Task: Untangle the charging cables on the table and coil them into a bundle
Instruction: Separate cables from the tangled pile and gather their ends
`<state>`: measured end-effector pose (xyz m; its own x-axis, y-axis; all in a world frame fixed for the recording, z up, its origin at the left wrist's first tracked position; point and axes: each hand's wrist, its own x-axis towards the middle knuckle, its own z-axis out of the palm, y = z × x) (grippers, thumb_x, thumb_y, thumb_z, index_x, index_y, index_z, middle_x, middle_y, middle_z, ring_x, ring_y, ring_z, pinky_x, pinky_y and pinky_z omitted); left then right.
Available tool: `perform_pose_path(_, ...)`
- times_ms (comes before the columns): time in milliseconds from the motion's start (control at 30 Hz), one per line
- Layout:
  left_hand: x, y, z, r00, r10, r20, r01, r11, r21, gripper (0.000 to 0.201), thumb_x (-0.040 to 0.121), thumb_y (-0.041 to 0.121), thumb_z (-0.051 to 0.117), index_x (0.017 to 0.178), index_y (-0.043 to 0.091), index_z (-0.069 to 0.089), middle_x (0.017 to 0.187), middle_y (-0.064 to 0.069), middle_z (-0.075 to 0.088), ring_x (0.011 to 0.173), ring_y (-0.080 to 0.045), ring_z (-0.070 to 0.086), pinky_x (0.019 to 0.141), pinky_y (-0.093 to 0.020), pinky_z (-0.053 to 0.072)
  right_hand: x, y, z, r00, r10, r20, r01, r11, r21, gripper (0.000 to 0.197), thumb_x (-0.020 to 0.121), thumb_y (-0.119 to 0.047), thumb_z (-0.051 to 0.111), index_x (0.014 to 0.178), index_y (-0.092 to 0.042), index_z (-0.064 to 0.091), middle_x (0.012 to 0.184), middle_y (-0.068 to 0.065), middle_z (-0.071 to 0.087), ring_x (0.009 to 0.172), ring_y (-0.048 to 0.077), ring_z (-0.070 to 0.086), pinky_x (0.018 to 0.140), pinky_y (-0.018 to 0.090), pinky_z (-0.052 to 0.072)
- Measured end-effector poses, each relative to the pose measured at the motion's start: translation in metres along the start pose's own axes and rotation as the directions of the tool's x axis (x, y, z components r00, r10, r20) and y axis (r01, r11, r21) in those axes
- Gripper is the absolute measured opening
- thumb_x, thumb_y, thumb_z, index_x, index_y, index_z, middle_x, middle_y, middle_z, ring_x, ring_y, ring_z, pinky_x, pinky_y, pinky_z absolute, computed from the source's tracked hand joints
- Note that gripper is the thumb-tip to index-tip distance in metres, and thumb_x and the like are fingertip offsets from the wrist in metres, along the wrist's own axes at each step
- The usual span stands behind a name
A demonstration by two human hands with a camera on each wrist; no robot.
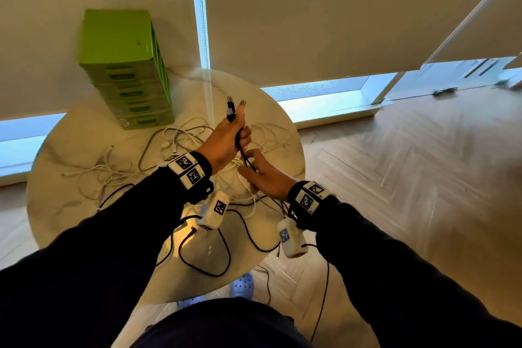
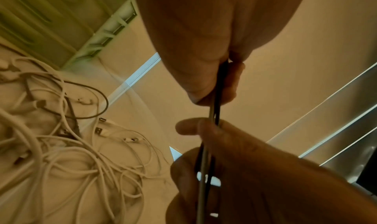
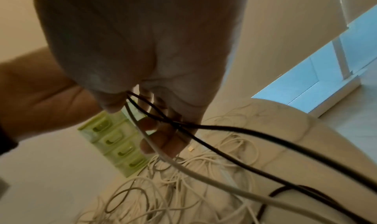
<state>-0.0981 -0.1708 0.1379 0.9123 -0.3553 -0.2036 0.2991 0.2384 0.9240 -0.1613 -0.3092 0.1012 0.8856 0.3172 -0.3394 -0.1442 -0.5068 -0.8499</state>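
Overhead, the left hand (image 1: 226,140) gripped thin black charging cables (image 1: 245,157), their USB plugs (image 1: 231,104) standing above its curled fingers (image 1: 245,133). Just below, the right hand (image 1: 265,175) pinched the same strands, above tangled white cables (image 1: 186,135) on the round marble table (image 1: 70,150).

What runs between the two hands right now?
A short taut stretch of dark cables joins the left hand to the right hand, clearest in the left wrist view.

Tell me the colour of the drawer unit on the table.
Green drawer unit; the head view shows it best.
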Motion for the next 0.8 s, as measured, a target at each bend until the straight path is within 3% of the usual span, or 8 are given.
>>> perform_pose_path(100,0.004,-0.001,-0.010,0.998,0.036,-0.050,-0.030,0.993,0.115,0.035,0.107,0.043,0.039,0.084,0.017,0.045,0.064,0.005,0.042,0.063,-0.013,0.039,0.066,-0.028,0.037,0.011,-0.013,0.004,0.999,-0.045,-0.013,0.045,0.998,0.037,0.019,0.105,-0.030,0.041,0.100,-0.015,0.050,0.077,0.006,0.057,0.064,0.018,0.059,0.070,0.044,0.054)
perform_pose_path(167,0.004,0.000,-0.015,0.989,0.094,-0.110,-0.080,0.989,0.126,0.010,0.107,0.031,0.046,0.108,0.021,0.045,0.070,0.004,0.051,0.065,-0.013,0.047,0.071,-0.030,0.043,0.013,-0.014,0.006,0.999,-0.053,-0.002,0.053,0.996,0.069,0.021,0.106,-0.028,0.038,0.090,-0.020,0.050,0.074,0.004,0.051,0.062,0.020,0.051,0.063,0.040,0.050)
perform_pose_path(267,0.005,0.004,-0.028,0.968,0.168,-0.188,-0.138,0.977,0.164,0.045,0.105,0.018,0.051,0.136,0.032,0.022,0.078,-0.003,0.051,0.061,-0.013,0.048,0.067,-0.028,0.048,0.014,-0.014,0.006,0.998,-0.035,0.043,0.028,0.989,0.145,0.024,0.104,-0.030,0.040,0.084,-0.023,0.051,0.070,0.001,0.042,0.061,0.022,0.036,0.052,0.031,0.033)
perform_pose_path(333,0.005,0.006,-0.032,0.965,0.213,-0.154,-0.176,0.959,0.220,0.041,0.105,0.020,0.050,0.137,0.029,0.025,0.078,-0.006,0.048,0.059,-0.014,0.045,0.064,-0.029,0.046,0.014,-0.016,0.003,0.998,-0.017,0.063,0.005,0.980,0.200,0.023,0.104,-0.028,0.041,0.085,-0.019,0.052,0.067,-0.001,0.039,0.057,0.014,0.033,0.051,0.028,0.027)
perform_pose_path(433,0.008,0.003,-0.032,0.955,0.244,-0.166,-0.197,0.946,0.257,0.024,0.106,0.026,0.048,0.123,0.014,0.036,0.073,-0.006,0.050,0.055,-0.014,0.044,0.061,-0.030,0.043,0.014,-0.021,0.001,0.996,-0.022,0.089,0.002,0.977,0.212,0.024,0.105,-0.026,0.039,0.089,-0.014,0.051,0.064,-0.002,0.036,0.055,0.011,0.030,0.049,0.027,0.025)
perform_pose_path(633,0.015,0.000,-0.028,0.942,0.273,-0.196,-0.219,0.941,0.257,0.025,0.107,0.036,0.042,0.104,0.012,0.039,0.072,-0.001,0.053,0.054,-0.013,0.048,0.059,-0.030,0.043,0.018,-0.026,0.001,0.995,-0.074,0.071,0.059,0.980,0.187,0.034,0.108,-0.038,0.034,0.101,-0.011,0.052,0.066,-0.001,0.034,0.055,0.012,0.028,0.050,0.026,0.027)
perform_pose_path(733,0.017,-0.001,-0.026,0.939,0.257,-0.229,-0.217,0.959,0.183,0.029,0.106,0.036,0.044,0.117,0.010,0.037,0.078,-0.005,0.066,0.063,-0.018,0.060,0.066,-0.034,0.053,0.025,-0.022,-0.008,0.991,-0.120,-0.066,0.118,0.992,-0.037,0.031,0.107,-0.039,0.035,0.093,-0.017,0.052,0.069,-0.004,0.044,0.059,0.010,0.038,0.058,0.028,0.036)
perform_pose_path(800,0.019,-0.001,-0.025,0.965,0.143,-0.217,-0.141,0.990,0.028,0.049,0.104,0.043,0.046,0.137,0.011,0.028,0.099,-0.009,0.076,0.086,-0.021,0.072,0.082,-0.038,0.055,0.029,-0.017,-0.019,0.968,-0.148,-0.201,0.128,0.986,-0.110,0.029,0.107,-0.036,0.036,0.085,-0.021,0.048,0.069,-0.005,0.047,0.061,0.010,0.041,0.063,0.031,0.037)
